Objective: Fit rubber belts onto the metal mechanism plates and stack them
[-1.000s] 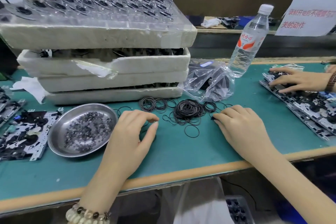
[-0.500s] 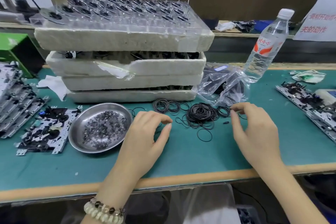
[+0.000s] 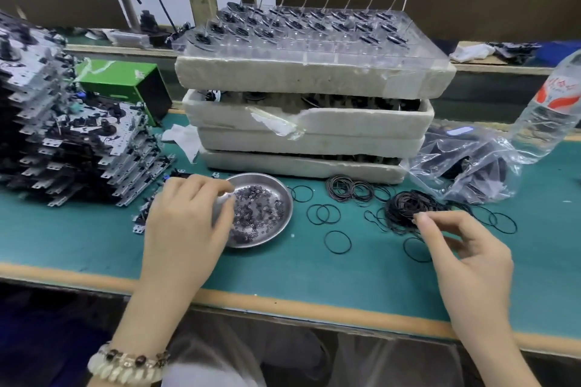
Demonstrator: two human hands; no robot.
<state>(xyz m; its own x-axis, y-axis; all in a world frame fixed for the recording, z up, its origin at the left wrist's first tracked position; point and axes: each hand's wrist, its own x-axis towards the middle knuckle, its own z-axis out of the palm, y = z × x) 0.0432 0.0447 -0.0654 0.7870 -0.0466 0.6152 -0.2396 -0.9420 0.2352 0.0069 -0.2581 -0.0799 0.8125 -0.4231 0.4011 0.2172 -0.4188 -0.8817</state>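
A tangle of thin black rubber belts [image 3: 405, 207] lies on the green table, with loose belts [image 3: 338, 242] scattered around it. My right hand [image 3: 465, 248] is at the pile's near edge; its curled fingertips and thumb pinch a belt there. At the left, a tall stepped stack of metal mechanism plates [image 3: 72, 148] leans. One single plate [image 3: 141, 220] lies flat in front of the stack, mostly hidden under my left hand [image 3: 185, 223]. That hand hovers over it and the dish's left rim with loosely curled fingers, and nothing shows in them.
A steel dish [image 3: 287, 198] of small black washers sits mid-table. Behind it are stacked foam trays [image 3: 308, 122] topped by a clear tray of spindled parts. A plastic bag [image 3: 465, 173] and a water bottle [image 3: 547, 110] are at the right, and a green box [image 3: 125, 78] is at the back left.
The view has swung left, bringing the plate stack in. My left hand moved from right of the dish to its left rim. My right hand drew back to the pile's near edge.
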